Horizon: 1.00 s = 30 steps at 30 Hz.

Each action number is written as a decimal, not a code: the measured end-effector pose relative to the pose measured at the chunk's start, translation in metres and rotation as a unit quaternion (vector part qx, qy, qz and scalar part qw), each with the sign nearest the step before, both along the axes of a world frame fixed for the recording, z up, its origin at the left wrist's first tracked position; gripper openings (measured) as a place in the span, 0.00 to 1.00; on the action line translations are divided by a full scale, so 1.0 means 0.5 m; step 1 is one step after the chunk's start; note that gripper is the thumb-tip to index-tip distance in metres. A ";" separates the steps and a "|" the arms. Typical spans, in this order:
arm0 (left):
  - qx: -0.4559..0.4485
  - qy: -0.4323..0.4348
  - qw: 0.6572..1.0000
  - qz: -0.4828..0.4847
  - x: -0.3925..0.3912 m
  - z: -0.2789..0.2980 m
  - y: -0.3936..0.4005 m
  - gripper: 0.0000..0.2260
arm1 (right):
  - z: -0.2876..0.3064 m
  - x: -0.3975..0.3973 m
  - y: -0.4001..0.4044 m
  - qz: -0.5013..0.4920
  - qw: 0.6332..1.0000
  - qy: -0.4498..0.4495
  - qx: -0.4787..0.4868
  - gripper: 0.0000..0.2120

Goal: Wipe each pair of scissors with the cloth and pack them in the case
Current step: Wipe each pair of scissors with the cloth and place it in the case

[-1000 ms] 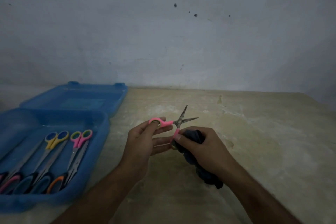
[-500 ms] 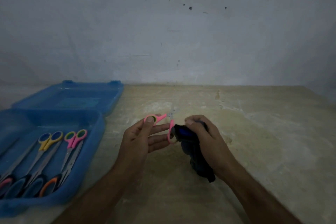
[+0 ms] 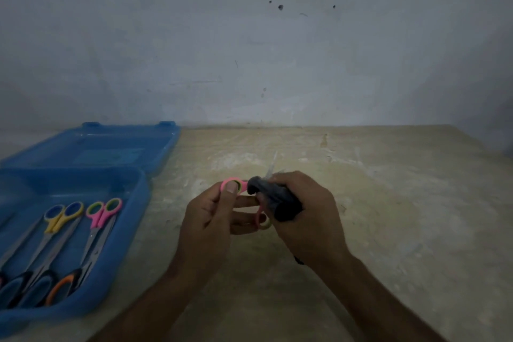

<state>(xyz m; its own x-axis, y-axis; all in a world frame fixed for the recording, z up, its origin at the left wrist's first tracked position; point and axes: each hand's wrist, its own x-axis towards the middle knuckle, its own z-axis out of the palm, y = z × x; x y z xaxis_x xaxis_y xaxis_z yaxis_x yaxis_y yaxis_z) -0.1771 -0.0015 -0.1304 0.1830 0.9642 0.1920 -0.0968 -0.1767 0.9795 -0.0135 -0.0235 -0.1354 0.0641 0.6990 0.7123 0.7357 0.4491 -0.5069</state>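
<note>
The L hand (image 3: 211, 219) is seen just left of the pink scissors (image 3: 234, 185); the upper handle ring is pinched between its thumb and fingers, and the lower ring lies by its fingertips. Just right of the scissors, the R hand (image 3: 302, 214) is curled round the dark cloth (image 3: 277, 200), which is now bunched over the pivot and the blade roots. A sec ago the blades were spread open w/ the cloth held below them; now only a blurred tip is seen above the cloth. So the wiping stroke is judged to be in progress, approx. mid-way for this pair. Well left of the scissors, the blue case (image 3: 144, 197) is open, w/ several pairs laid inside already. Beyond the scissors, only the table (image 3: 388, 175) and the wall (image 3: 249, 50) are seen.
</note>
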 end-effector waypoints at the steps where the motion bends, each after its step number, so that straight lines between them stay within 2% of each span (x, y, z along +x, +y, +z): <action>1: 0.006 0.003 1.000 -0.004 0.000 0.001 -0.001 0.14 | -0.002 0.002 0.002 -0.024 1.000 -0.001 0.000 0.05; 5: 0.013 0.015 1.000 0.003 -0.002 0.004 0.001 0.13 | 0.000 0.029 0.012 -0.098 0.994 0.052 -0.014 0.07; 7: -0.007 0.004 1.000 0.013 -0.003 0.003 0.003 0.13 | 0.002 0.049 0.017 -0.119 0.990 0.071 0.003 0.02; 8: -0.018 -0.002 1.000 0.017 -0.003 0.003 0.004 0.13 | 0.008 0.055 0.015 -0.123 0.989 0.078 0.015 0.05; 11: -0.041 -0.013 0.999 0.020 -0.003 0.004 0.006 0.12 | 0.020 0.047 0.004 -0.098 0.994 0.015 0.044 0.13; 14: -0.035 -0.008 0.999 0.002 -0.001 0.004 -0.001 0.13 | 0.016 0.011 -0.005 -0.054 0.994 -0.093 0.025 0.14; 16: -0.024 -0.007 1.000 -0.003 -0.003 0.005 -0.002 0.13 | 0.010 0.011 0.000 -0.058 0.990 -0.126 0.013 0.14; 21: -0.035 -0.018 0.999 0.006 -0.007 0.010 0.006 0.13 | 0.015 0.075 0.013 -0.170 0.985 -0.042 0.006 0.16; 23: -0.043 -0.017 0.999 0.009 -0.006 0.008 0.007 0.13 | 0.018 0.063 0.004 -0.136 0.989 -0.049 0.021 0.16; 26: -0.034 -0.006 0.999 0.000 -0.005 0.004 0.005 0.14 | 0.009 0.009 -0.010 -0.021 0.993 -0.113 0.001 0.17; 28: -0.026 -0.004 1.000 -0.005 -0.007 0.005 0.005 0.14 | 0.004 0.006 -0.003 -0.029 0.993 -0.114 -0.025 0.17; 30: -0.031 -0.007 1.000 -0.003 -0.010 0.006 0.011 0.13 | 0.000 0.034 0.013 -0.099 0.991 -0.078 -0.039 0.17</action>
<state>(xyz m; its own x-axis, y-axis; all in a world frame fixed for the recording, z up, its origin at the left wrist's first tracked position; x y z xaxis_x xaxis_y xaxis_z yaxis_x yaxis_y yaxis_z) -0.1819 0.0040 -0.1275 0.1863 0.9732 0.1351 -0.1111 -0.1157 0.9870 0.0036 -0.0169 -0.1355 0.0981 0.7372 0.6686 0.8777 0.2526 -0.4072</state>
